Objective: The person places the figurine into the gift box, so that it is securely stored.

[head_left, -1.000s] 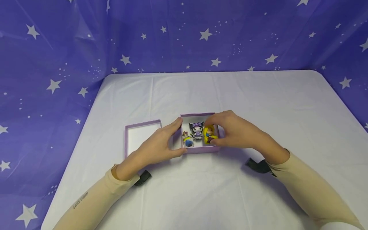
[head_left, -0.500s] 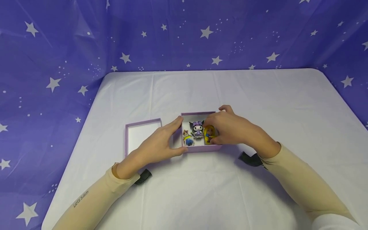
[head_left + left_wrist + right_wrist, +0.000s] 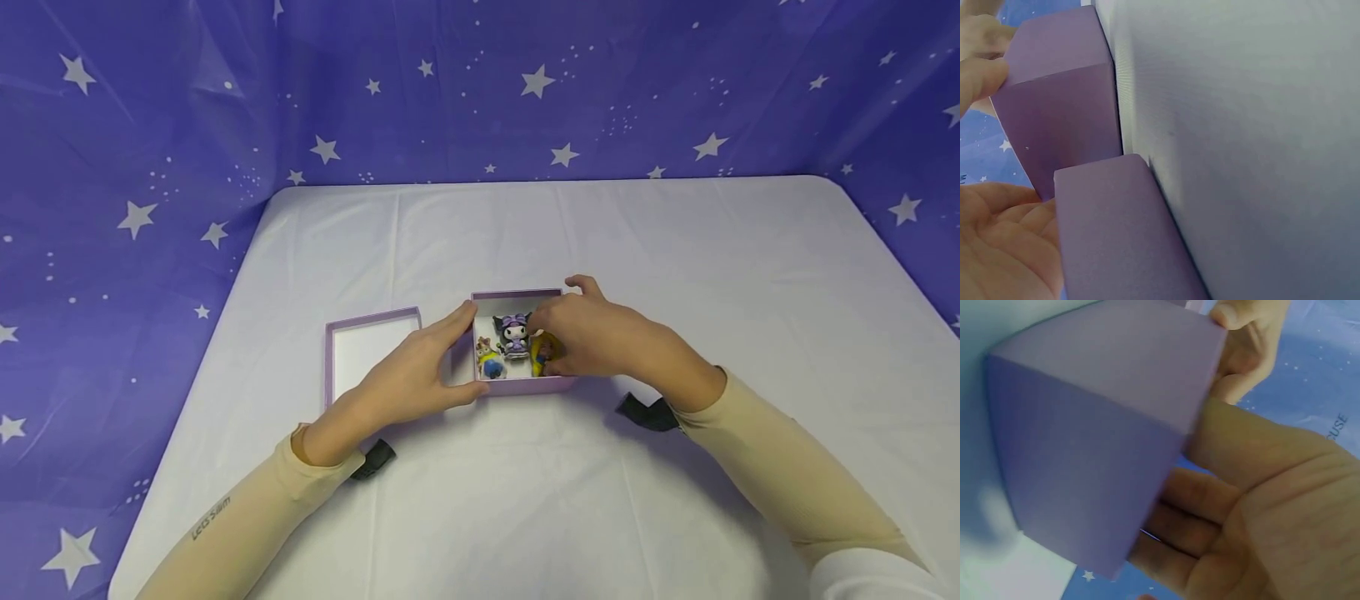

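In the head view a purple box [image 3: 528,387] with a white inside stands mid-table. My left hand [image 3: 408,379] holds it at the left, thumb on the front corner and fingers at the back corner. A yellow-hooded figurine [image 3: 540,354] is at the box's right end, and my right hand [image 3: 611,337] reaches over the right wall and grips it, hiding part of it. Left of that sits a black-and-purple figurine [image 3: 514,336], then a small figurine in yellow and blue [image 3: 491,365]. The right wrist view shows only the box's outer walls [image 3: 1085,444] beside my thumb.
A matching shallow lid [image 3: 372,318], white side up, lies left of the box, partly under my left hand. In the left wrist view the lid [image 3: 1110,231] is close to the box. White cloth [image 3: 480,500] covers the table; a starry purple curtain [image 3: 480,92] hangs behind.
My right hand has moved slightly left and deeper into the box, covering more of the yellow-hooded figurine, which has turned a little. The left hand keeps its place.
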Demonstrator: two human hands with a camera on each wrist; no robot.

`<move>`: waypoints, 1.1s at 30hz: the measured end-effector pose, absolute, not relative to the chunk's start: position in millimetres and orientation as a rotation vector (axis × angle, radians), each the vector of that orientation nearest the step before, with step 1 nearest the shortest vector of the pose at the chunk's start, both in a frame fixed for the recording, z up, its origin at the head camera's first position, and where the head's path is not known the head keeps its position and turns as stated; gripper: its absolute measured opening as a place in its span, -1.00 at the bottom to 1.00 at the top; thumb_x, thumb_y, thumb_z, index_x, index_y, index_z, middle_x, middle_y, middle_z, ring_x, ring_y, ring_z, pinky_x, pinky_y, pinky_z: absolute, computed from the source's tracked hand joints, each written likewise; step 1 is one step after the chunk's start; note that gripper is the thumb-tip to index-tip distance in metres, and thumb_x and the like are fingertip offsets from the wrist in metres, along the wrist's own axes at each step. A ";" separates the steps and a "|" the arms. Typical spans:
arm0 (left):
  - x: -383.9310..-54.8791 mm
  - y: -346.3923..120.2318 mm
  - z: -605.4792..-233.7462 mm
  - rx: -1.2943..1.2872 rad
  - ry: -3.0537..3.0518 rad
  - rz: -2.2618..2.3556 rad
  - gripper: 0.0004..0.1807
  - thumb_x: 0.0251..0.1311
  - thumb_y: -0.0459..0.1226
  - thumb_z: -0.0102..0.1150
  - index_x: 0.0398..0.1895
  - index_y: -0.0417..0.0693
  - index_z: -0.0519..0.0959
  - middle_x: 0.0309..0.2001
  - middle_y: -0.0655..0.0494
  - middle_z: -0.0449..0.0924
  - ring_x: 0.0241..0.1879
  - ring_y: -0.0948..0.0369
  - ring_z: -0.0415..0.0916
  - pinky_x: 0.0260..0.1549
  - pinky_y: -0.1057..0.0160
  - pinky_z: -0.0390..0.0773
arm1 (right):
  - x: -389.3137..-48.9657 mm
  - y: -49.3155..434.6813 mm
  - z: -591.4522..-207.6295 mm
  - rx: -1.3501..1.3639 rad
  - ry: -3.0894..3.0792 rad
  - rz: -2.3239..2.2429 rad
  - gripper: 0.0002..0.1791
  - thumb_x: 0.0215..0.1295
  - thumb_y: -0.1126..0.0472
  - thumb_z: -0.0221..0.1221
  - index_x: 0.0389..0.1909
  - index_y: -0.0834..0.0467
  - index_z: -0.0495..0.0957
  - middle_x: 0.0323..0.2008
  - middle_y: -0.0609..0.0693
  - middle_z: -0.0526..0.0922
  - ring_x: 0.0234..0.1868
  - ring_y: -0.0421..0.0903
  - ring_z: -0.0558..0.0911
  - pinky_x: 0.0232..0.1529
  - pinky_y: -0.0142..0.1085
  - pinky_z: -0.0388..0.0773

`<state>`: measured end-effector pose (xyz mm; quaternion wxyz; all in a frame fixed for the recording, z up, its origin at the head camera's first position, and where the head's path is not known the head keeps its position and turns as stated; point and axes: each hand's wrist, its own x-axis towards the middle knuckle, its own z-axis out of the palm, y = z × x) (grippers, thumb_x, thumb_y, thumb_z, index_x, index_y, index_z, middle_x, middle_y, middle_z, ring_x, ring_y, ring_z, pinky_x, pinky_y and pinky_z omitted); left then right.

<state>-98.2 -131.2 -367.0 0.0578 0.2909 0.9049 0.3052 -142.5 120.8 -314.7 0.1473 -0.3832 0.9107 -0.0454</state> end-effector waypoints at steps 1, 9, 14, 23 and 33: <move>-98.2 -131.1 -367.1 0.879 2.740 0.925 0.11 0.10 0.16 0.31 0.53 -0.21 -0.03 0.51 -0.03 -0.05 0.46 0.18 -0.05 0.39 0.18 0.06 | -141.2 120.8 -313.3 -1.119 2.631 -0.152 -0.52 0.02 0.09 0.47 -0.01 0.11 0.65 -0.10 -0.09 0.69 0.00 -0.13 0.58 0.33 0.24 -0.10; -96.2 -135.4 -355.6 0.816 2.664 0.892 0.17 0.05 0.11 0.37 0.54 -0.22 -0.08 0.52 -0.09 -0.07 0.44 0.12 0.01 0.37 0.14 0.11 | -121.2 106.0 -305.9 -1.342 2.657 -0.677 -0.57 0.17 0.13 0.33 0.06 0.16 0.58 -0.02 -0.08 0.63 0.01 -0.15 0.57 0.31 0.00 0.17; -90.0 -152.9 -336.7 0.635 2.709 0.962 0.04 0.11 0.09 0.32 0.54 -0.12 0.02 0.47 -0.06 0.11 0.32 -0.02 0.29 0.27 0.01 0.31 | -103.9 85.2 -304.6 -1.329 2.619 -0.902 -0.41 0.22 0.07 0.28 0.26 0.15 0.43 0.17 -0.10 0.52 0.25 -0.13 0.41 0.30 -0.15 0.28; -63.8 -190.3 -340.8 0.120 2.988 1.248 -0.26 0.33 -0.04 0.09 0.50 -0.08 0.13 0.41 -0.09 0.16 0.28 -0.12 0.20 0.12 -0.22 0.32 | -75.3 37.7 -312.8 -1.058 2.362 -1.189 -0.07 0.31 -0.18 0.14 0.56 -0.05 -0.13 0.51 -0.22 -0.05 0.46 -0.34 -0.04 0.43 -0.23 0.02; -49.3 -216.0 -356.9 -0.158 2.805 1.071 0.05 0.36 0.09 -0.03 0.49 -0.38 -0.40 0.43 -0.50 -0.30 0.35 -0.35 -0.30 0.12 -0.46 0.05 | -62.3 -0.1 -347.1 -0.556 2.174 -1.255 0.16 0.24 -0.27 0.15 0.55 0.02 -0.44 0.51 0.02 -0.56 0.47 -0.06 -0.51 0.43 0.10 -0.31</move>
